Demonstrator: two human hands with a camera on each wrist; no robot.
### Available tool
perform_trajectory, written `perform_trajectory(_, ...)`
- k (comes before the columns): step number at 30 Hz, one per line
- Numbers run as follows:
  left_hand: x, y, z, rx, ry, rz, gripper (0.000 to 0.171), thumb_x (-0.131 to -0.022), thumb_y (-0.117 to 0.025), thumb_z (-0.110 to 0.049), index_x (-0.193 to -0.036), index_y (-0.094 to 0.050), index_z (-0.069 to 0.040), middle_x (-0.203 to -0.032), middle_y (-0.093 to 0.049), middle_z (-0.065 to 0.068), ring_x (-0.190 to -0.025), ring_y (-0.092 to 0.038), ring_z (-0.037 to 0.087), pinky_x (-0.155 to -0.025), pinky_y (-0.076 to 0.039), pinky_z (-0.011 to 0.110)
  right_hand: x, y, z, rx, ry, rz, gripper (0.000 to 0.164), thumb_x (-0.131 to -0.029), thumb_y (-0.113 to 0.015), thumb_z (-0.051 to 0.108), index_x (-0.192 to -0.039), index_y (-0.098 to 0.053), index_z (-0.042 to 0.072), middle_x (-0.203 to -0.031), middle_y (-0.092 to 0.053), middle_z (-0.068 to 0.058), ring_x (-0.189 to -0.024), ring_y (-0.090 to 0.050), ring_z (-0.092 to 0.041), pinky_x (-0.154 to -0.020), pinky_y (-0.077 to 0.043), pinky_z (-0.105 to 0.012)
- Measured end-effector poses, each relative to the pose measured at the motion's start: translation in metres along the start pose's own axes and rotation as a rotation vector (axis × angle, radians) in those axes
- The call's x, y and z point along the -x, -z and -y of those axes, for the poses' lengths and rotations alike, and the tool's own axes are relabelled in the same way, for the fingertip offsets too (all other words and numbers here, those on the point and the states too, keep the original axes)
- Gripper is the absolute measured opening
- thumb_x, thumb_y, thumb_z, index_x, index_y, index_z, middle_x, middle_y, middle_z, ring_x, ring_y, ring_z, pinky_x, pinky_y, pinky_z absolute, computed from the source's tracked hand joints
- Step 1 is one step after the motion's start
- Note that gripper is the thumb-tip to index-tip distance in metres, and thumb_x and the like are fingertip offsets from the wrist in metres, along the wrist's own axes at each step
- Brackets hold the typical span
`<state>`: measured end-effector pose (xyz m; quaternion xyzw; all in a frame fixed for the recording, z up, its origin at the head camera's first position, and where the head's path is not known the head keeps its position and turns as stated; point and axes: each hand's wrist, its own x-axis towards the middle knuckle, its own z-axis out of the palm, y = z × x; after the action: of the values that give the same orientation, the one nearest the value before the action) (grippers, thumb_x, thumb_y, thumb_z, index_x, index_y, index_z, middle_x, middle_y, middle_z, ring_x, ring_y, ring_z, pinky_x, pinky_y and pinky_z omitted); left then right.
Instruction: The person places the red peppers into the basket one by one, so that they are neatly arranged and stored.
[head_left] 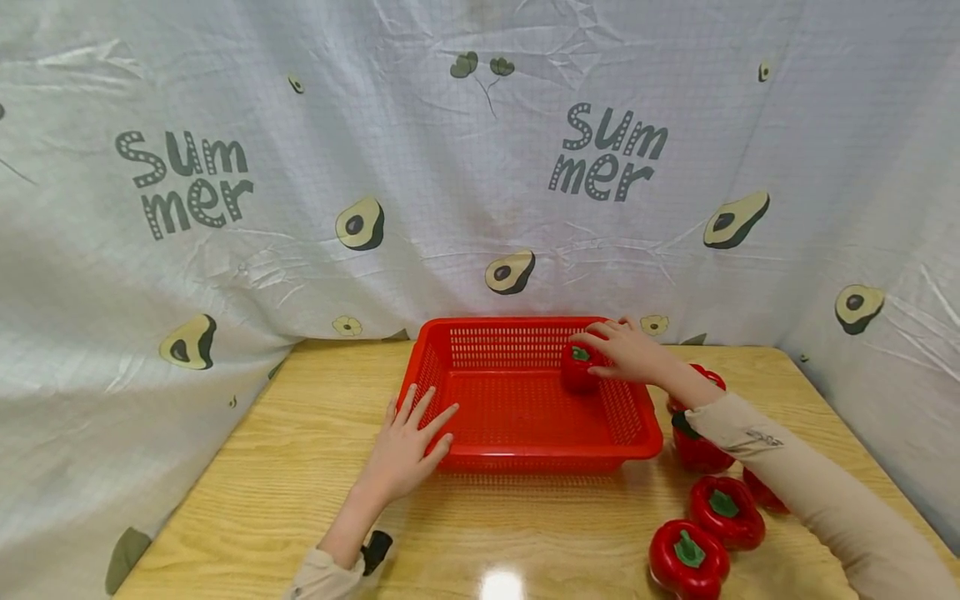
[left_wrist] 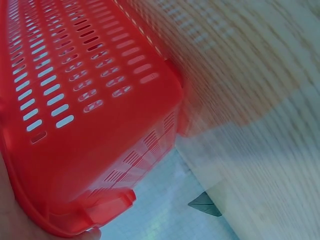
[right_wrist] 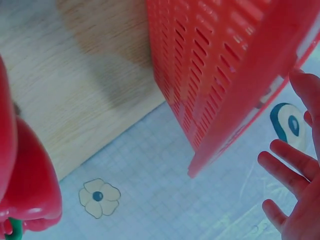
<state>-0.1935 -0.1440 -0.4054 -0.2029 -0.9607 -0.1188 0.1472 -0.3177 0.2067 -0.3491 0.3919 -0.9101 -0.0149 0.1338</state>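
Note:
A red plastic basket (head_left: 517,451) stands on the table, its sides pierced with slots. My left hand (head_left: 401,454) lies over its left front corner, fingers spread and straight; the left wrist view shows part of that hand (left_wrist: 15,220) along the rim. At the far right corner inside the basket is a red bell pepper (head_left: 576,375) with its green stem up. My right hand (head_left: 630,354) reaches over the right rim, fingers extended across the pepper's top and right side. Those fingers (right_wrist: 280,172) look spread apart in the right wrist view, where this pepper is hidden.
Several more red bell peppers lie right of the basket, including one at the front (head_left: 686,558) and one beside it (head_left: 731,512). My right forearm (head_left: 817,492) passes over others. A printed cloth (head_left: 420,125) hangs behind the wooden table (head_left: 247,500).

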Motion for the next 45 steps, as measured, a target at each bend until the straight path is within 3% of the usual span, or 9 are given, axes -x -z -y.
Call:
perform_trajectory(10, -0.001, 0.002, -0.002, 0.021, 0.039, 0.045, 0.053, -0.086, -0.045, -0.051, -0.133, -0.042, -0.026, -0.144, -0.031, 0.015, -0.136, -0.017, 0.038, -0.108, -0.011, 0.057, 0.017, 0.01, 0.005, -0.003, 0.018, -0.036, 0.056, -0.075, -0.069, 0.031, -0.126, -0.049, 0.018, -0.119, -0.054, -0.008, -0.106, -0.05, -0.025, -0.089, -0.035, -0.05)
perform_trajectory(20, 0.001, 0.0, -0.003, 0.025, 0.042, 0.032, 0.052, -0.086, -0.046, -0.05, -0.132, -0.044, -0.026, -0.143, -0.032, 0.015, -0.136, -0.015, 0.038, -0.107, -0.013, 0.058, 0.042, 0.022, 0.024, 0.03, 0.071, -0.1, 0.055, -0.074, -0.07, 0.032, -0.123, -0.051, 0.019, -0.118, -0.055, -0.009, -0.106, -0.053, -0.026, -0.092, -0.031, -0.053)
perform_trajectory(29, 0.001, 0.0, -0.002, 0.038, 0.045, 0.03, 0.053, -0.085, -0.047, -0.05, -0.132, -0.044, -0.026, -0.143, -0.031, 0.015, -0.137, -0.012, 0.038, -0.107, -0.012, 0.058, 0.062, 0.031, 0.04, 0.029, 0.068, -0.066, 0.059, -0.071, -0.073, 0.031, -0.124, -0.05, 0.018, -0.122, -0.054, -0.009, -0.113, -0.048, -0.026, -0.096, -0.03, -0.052)
perform_trajectory(32, 0.001, 0.0, -0.002, 0.036, 0.042, 0.027, 0.053, -0.085, -0.047, -0.05, -0.132, -0.044, -0.026, -0.143, -0.032, 0.015, -0.136, -0.014, 0.039, -0.107, -0.013, 0.058, 0.069, 0.033, 0.044, 0.025, 0.08, -0.067, 0.054, -0.079, -0.062, 0.043, -0.125, -0.05, 0.019, -0.123, -0.054, -0.008, -0.113, -0.048, -0.024, -0.095, -0.03, -0.05)
perform_trajectory(34, 0.001, -0.001, -0.002, 0.036, 0.04, 0.022, 0.053, -0.085, -0.047, -0.05, -0.132, -0.044, -0.025, -0.143, -0.032, 0.015, -0.136, -0.014, 0.039, -0.106, -0.013, 0.059, 0.074, 0.033, 0.047, 0.021, 0.09, -0.074, 0.053, -0.079, -0.062, 0.043, -0.125, -0.05, 0.019, -0.123, -0.054, -0.008, -0.113, -0.049, -0.023, -0.094, -0.03, -0.049)
perform_trajectory(40, 0.001, 0.0, -0.002, 0.037, 0.045, 0.029, 0.053, -0.086, -0.047, -0.05, -0.132, -0.044, -0.025, -0.143, -0.033, 0.015, -0.136, -0.014, 0.038, -0.107, -0.012, 0.058, 0.09, 0.031, 0.058, 0.025, 0.089, -0.092, 0.063, -0.069, -0.074, 0.036, -0.125, -0.05, 0.021, -0.122, -0.054, -0.005, -0.109, -0.051, -0.022, -0.092, -0.031, -0.05)
perform_trajectory(42, 0.001, 0.0, -0.002, 0.037, 0.046, 0.032, 0.053, -0.086, -0.046, -0.05, -0.132, -0.044, -0.025, -0.143, -0.033, 0.015, -0.136, -0.013, 0.038, -0.107, -0.012, 0.058, 0.096, 0.03, 0.061, 0.031, 0.091, -0.095, 0.06, -0.074, -0.067, 0.045, -0.126, -0.049, 0.022, -0.122, -0.054, -0.005, -0.108, -0.052, -0.022, -0.092, -0.031, -0.05)
perform_trajectory(45, 0.0, 0.0, -0.002, 0.039, 0.043, 0.032, 0.053, -0.086, -0.047, -0.05, -0.132, -0.044, -0.025, -0.142, -0.033, 0.015, -0.136, -0.014, 0.039, -0.107, -0.011, 0.058, 0.106, 0.029, 0.066, 0.03, 0.108, -0.112, 0.057, -0.083, -0.042, 0.057, -0.125, -0.05, 0.021, -0.121, -0.056, -0.006, -0.105, -0.053, -0.023, -0.09, -0.032, -0.048)
